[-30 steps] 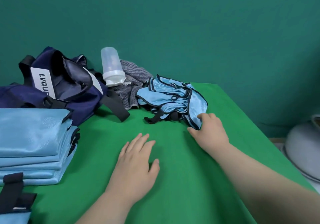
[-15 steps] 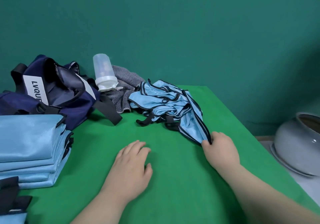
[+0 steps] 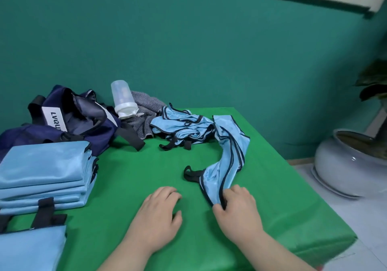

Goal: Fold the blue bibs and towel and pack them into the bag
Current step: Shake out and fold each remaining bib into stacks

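Note:
My right hand (image 3: 236,210) pinches the near end of a crumpled light-blue bib (image 3: 227,159) with dark trim, stretched from the far pile toward me. More unfolded blue bibs (image 3: 180,126) lie heaped at the back of the green table (image 3: 146,166). My left hand (image 3: 159,214) rests on the cloth with its fingers curled under, holding nothing. A stack of folded blue bibs (image 3: 44,170) sits at the left, another folded one (image 3: 29,247) at the near left. The navy bag (image 3: 69,120) lies open at the back left, the grey striped towel (image 3: 144,113) beside it.
A clear plastic bottle (image 3: 122,101) stands upside down between bag and towel. The bag's black strap (image 3: 129,136) trails onto the table. Off the table's right edge a grey ceramic plant pot (image 3: 354,161) stands on the floor. A teal wall runs behind.
My right hand has pulled one bib out of the far pile toward me and to the right. My left hand has curled its fingers and stayed in place. The view has tilted up.

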`<state>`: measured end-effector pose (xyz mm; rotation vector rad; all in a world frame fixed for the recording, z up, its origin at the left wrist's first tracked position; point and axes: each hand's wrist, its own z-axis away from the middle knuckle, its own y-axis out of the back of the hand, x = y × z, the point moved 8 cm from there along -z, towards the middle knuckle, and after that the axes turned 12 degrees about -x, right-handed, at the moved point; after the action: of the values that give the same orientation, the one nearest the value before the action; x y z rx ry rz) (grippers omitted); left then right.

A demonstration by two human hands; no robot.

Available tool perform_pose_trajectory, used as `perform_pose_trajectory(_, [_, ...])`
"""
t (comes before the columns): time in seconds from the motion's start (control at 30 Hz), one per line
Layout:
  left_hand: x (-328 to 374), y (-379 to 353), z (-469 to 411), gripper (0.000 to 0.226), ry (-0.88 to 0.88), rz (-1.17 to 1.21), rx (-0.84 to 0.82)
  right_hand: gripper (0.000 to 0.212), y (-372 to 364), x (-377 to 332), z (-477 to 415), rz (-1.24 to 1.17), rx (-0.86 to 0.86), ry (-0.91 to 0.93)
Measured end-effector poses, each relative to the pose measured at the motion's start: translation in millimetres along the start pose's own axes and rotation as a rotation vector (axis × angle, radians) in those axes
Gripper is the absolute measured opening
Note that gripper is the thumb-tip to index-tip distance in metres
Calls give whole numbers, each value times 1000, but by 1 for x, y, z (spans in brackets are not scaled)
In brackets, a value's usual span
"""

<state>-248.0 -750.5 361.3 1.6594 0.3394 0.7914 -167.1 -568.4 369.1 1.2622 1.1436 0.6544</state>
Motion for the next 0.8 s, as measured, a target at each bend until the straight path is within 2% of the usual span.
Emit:
perform_pose_trajectory(0.1, [10, -4, 21, 49, -30, 17, -10, 19, -1, -24, 28, -51, 41, 69])
perform_pose_trajectory(0.27, [25, -6, 51, 56, -132, 99, -83, 23, -12, -54, 72, -102, -31, 213])
perform_pose_trajectory(0.37, [29, -6, 61, 61, -165, 109, -111, 32, -1, -45, 73, -188, -51, 192])
perform_pose_trajectory(0.57, [24, -5, 55, 81, -129, 176, -97, 14, 14, -26, 61, -338, 1, 140])
perform_pose_trajectory(0.67, [27, -3, 50, 93, -52, 271, -61, 17, 10, -24, 50, -352, 38, 149])
perform_pose_trajectory(0.73, [38, -3, 43, 73, -6, 238, -15, 20, 11, -22, 42, -370, 75, 154])
perform_pose_trajectory(0.8, [48, -4, 38, 37, 34, 198, 19, 25, 12, -16, 36, -381, 110, 151])
